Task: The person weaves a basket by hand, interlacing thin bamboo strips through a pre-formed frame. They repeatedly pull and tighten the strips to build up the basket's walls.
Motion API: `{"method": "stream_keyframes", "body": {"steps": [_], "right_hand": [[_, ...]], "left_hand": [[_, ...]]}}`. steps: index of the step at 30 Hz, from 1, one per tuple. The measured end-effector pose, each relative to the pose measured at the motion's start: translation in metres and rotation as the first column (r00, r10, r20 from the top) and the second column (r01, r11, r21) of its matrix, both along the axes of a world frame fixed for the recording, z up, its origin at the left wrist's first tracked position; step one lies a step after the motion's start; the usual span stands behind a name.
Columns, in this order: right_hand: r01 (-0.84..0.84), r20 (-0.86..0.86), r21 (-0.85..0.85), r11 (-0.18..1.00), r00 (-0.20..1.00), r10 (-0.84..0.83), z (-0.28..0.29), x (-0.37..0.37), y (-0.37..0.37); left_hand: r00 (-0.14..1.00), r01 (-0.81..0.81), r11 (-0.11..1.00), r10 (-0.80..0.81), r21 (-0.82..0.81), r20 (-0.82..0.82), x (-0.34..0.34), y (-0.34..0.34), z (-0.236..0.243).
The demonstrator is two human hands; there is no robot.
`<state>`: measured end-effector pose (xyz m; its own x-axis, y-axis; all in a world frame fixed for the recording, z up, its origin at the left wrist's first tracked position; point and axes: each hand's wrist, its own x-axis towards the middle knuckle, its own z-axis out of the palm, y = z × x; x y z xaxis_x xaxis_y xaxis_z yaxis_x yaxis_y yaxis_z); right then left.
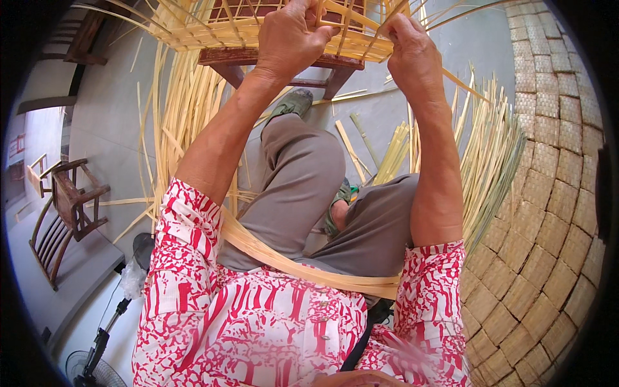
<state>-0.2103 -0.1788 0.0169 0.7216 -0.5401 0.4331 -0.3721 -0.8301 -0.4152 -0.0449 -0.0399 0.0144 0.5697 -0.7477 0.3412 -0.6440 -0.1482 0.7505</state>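
Note:
An unfinished woven basket [222, 32] of pale bamboo strips rests on a dark red wooden stool [235, 57] at the top of the view. Long loose ends stick out from its sides. My left hand [290, 39] is at the basket's near side, its fingers curled closed around a bamboo strip. At the right corner, my right hand [411, 55] pinches a strip between thumb and fingers. The fingertips of both hands are partly hidden by the weave and the frame's upper edge. Across my lap lies a bundle of flat bamboo strips [309, 274].
Loose bamboo strips [187, 106] spread over the floor left of the stool, and a thick pile of strips [493, 148] lies at right. Stacked woven blocks [535, 226] line the right side. Wooden chairs [77, 193] and a fan [93, 364] stand at left.

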Motion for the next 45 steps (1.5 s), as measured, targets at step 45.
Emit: {"method": "stream_keyframes", "body": {"steps": [45], "right_hand": [[-0.010, -0.085, 0.038, 0.999, 0.996, 0.013, -0.033, -0.012, 0.000]], "left_hand": [[0.822, 0.277, 0.961, -0.238, 0.001, 0.517, 0.032, 0.037, -0.022]]}}
